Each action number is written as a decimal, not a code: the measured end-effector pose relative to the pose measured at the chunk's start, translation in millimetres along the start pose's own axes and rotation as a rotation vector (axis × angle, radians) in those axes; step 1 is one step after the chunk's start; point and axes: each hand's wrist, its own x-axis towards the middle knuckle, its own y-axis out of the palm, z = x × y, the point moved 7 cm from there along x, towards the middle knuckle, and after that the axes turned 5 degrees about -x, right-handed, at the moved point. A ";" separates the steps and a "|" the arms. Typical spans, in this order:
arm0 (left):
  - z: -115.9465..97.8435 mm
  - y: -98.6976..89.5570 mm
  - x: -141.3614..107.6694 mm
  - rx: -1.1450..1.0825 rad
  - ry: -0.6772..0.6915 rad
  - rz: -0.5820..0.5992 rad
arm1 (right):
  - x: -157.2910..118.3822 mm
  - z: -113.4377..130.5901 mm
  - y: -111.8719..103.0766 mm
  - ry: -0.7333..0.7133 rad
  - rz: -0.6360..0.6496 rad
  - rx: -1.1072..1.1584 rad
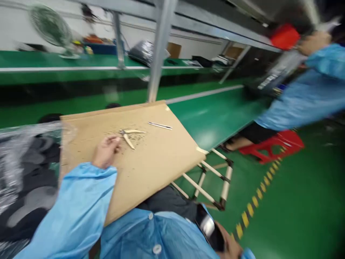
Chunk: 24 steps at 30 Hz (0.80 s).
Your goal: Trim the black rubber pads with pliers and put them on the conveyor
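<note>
My left hand [106,151] is over the brown cardboard sheet [151,162], its fingers curled together. Whether anything small is pinched in them is hidden. Just beyond its fingertips lie cutting pliers [129,136] with cream handles spread apart, amid dark scattered crumbs. Farther right on the cardboard rests a pair of slim metal tweezers [160,125]. Low at my lap, my right hand [230,242] is closed around a dark, glossy phone [210,227]; part of that hand is cut off by the lower edge.
Clear plastic with dark flat pieces [35,180] lies left of the cardboard. Behind runs a green bench [210,108] with a metal post [159,54]. A pipe frame [207,180] stands at right. A co-worker in blue [304,93] sits on a red stool [275,145].
</note>
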 end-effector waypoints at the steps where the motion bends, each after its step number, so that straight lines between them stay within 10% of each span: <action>1: 1.6 1.1 0.2 0.007 -0.019 0.015 | -4.4 -2.2 -5.9 0.030 -0.026 -0.029; 7: 3.3 -7.4 6.4 0.264 0.141 0.007 | 18.7 -4.0 -30.9 0.254 -0.157 -0.257; 24: 0.7 -5.8 2.4 0.214 0.188 0.059 | 66.8 9.4 -28.7 0.139 -0.384 -0.218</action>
